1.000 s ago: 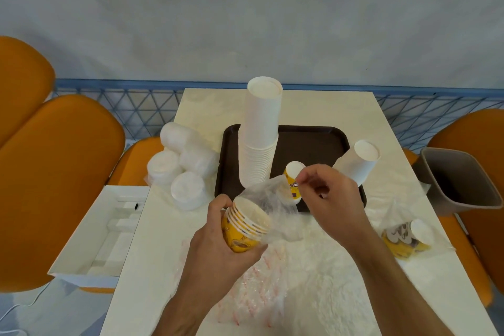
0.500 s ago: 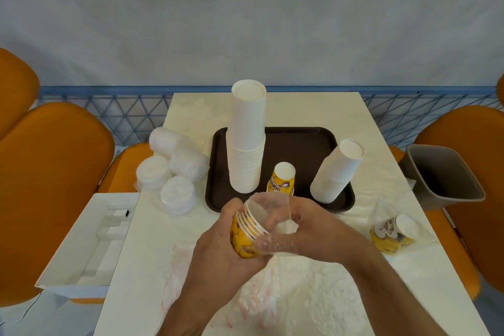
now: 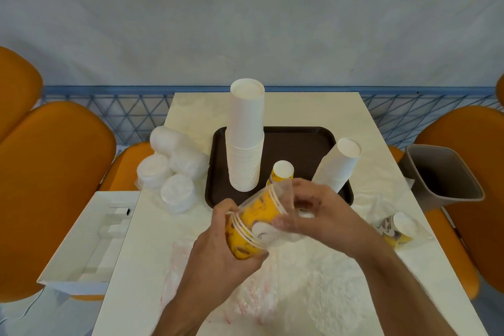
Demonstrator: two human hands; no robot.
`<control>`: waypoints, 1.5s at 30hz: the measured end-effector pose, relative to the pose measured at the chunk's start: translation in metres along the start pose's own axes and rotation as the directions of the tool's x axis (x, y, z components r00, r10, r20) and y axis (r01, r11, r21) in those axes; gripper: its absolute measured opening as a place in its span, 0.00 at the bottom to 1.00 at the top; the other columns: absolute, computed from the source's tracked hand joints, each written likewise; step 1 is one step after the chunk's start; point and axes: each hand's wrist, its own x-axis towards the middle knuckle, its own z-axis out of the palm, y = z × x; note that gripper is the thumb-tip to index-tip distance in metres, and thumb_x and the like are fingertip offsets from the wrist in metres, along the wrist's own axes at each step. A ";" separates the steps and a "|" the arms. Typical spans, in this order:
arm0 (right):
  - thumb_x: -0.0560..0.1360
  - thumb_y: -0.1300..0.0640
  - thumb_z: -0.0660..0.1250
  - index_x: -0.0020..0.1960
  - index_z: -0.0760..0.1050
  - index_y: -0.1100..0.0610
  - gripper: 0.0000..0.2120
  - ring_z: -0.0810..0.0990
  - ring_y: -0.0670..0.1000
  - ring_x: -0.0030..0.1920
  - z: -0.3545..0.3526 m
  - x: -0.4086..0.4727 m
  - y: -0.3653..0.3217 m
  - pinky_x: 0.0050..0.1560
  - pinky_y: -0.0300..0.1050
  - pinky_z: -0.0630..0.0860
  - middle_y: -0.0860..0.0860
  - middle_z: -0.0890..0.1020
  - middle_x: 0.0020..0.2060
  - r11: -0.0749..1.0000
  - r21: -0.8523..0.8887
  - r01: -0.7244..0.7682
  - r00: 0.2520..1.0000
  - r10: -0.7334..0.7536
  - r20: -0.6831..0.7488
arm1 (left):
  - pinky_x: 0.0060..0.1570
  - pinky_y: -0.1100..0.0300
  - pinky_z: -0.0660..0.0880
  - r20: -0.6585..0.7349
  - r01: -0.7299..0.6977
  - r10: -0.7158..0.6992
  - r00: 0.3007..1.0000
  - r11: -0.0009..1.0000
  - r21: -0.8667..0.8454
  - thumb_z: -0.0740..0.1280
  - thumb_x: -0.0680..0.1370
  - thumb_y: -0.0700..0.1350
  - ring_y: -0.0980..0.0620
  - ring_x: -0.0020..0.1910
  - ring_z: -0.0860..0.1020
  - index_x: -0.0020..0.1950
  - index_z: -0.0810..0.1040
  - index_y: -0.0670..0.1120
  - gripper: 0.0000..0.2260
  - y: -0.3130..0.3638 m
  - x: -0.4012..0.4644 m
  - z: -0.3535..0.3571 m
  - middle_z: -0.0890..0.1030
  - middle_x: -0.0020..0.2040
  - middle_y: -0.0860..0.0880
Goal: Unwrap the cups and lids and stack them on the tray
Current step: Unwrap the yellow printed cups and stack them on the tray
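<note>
My left hand (image 3: 218, 248) grips a stack of yellow printed cups (image 3: 242, 234) still partly in a clear plastic wrapper (image 3: 283, 229). My right hand (image 3: 324, 210) grips several yellow cups (image 3: 261, 206) partly pulled out of that stack, just in front of the dark brown tray (image 3: 300, 142). On the tray stand a tall stack of white cups (image 3: 245, 139), a single upturned yellow cup (image 3: 282, 170) and a shorter leaning white stack (image 3: 339, 165). Wrapped white lids (image 3: 171, 169) lie left of the tray.
Another wrapped bundle of yellow cups (image 3: 395, 229) lies at the table's right. Crumpled clear wrappers (image 3: 272, 286) cover the near table. A grey bin (image 3: 439, 174) stands off the right edge, a white box (image 3: 90, 237) off the left, orange seats (image 3: 51, 177) around.
My right hand set a single yellow cup on the tray, came back to the stack in my left hand, and now draws several cups out of it.
</note>
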 end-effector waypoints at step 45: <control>0.71 0.56 0.78 0.71 0.57 0.39 0.39 0.80 0.47 0.59 -0.003 0.075 0.065 0.56 0.50 0.81 0.45 0.78 0.62 0.972 -0.233 -0.034 0.863 -0.089 -0.497 | 0.48 0.74 0.74 -0.144 0.060 -0.084 0.986 0.984 -0.166 0.81 0.64 0.54 0.64 0.54 0.77 0.62 0.67 0.66 0.33 -0.018 -0.011 -0.009 0.76 0.55 0.67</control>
